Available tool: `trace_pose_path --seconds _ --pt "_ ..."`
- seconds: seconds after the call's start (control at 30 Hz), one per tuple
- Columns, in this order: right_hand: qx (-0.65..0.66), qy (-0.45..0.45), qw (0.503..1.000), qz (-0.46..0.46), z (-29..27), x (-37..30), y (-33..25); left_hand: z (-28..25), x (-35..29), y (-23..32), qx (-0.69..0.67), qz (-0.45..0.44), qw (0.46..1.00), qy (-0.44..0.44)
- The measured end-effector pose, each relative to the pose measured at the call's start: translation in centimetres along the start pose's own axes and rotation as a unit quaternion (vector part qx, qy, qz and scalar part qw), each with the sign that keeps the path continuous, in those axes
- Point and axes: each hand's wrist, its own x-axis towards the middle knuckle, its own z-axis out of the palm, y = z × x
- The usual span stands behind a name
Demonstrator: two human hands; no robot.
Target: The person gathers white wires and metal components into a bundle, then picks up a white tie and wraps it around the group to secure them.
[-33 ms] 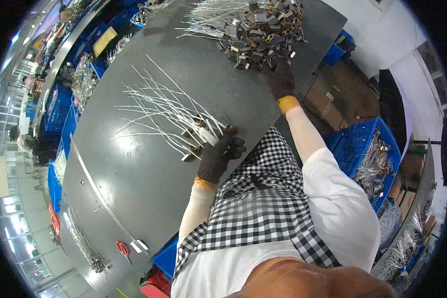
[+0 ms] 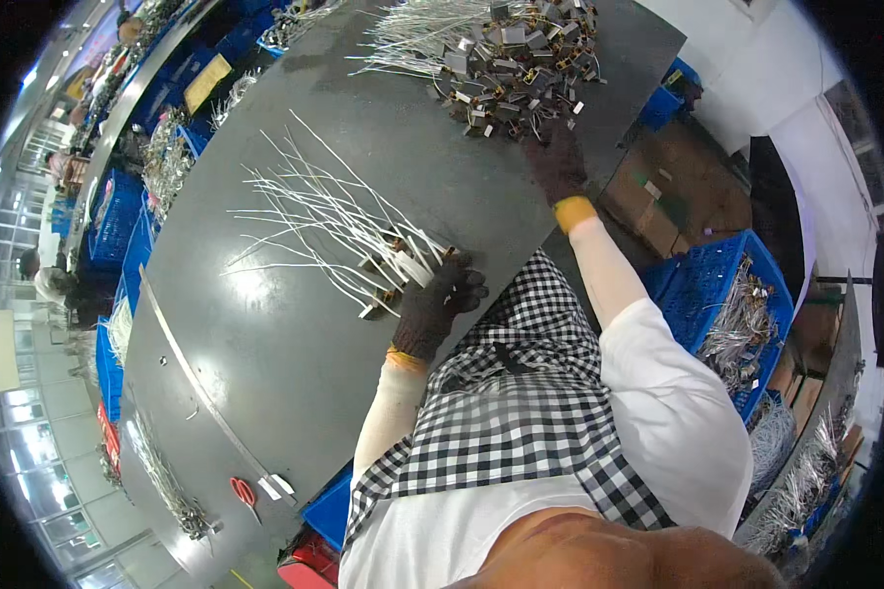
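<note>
My left hand (image 2: pixel 437 306), in a dark glove, is curled at the near end of a bunch of small block-shaped parts with long white wires (image 2: pixel 403 257). The wires fan out leftward over the grey table (image 2: pixel 295 363). My right hand (image 2: pixel 557 169), also gloved, reaches to the near edge of a big pile of similar grey and brown blocks (image 2: pixel 521 69) at the far side. Its fingertips blend into the dark pile, so its grip is hidden. White wires (image 2: pixel 413 34) from the pile point left.
Red-handled scissors (image 2: pixel 245 493), a long metal ruler (image 2: pixel 196 378) and a bundle of wires (image 2: pixel 162 476) lie on the table's left part. A blue crate (image 2: pixel 697 344) of wired parts stands at my right, by cardboard (image 2: pixel 648 196). More blue bins (image 2: pixel 118 211) line the left.
My right hand has drawn back slightly toward me, along the pile's near edge. My left hand and its bunch look the same.
</note>
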Motion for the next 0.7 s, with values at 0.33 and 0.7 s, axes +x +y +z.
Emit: trace_pose_path --seconds 0.33,0.7 --pt "0.099 -0.101 0.988 0.068 -12.3 -11.3 4.3 6.8 7.4 -1.6 0.339 0.319 0.881 -0.082" --pt "0.121 -0.286 0.931 0.192 -28.0 -32.9 14.2 16.6 18.5 -7.3 -0.046 0.164 0.973 -0.154"
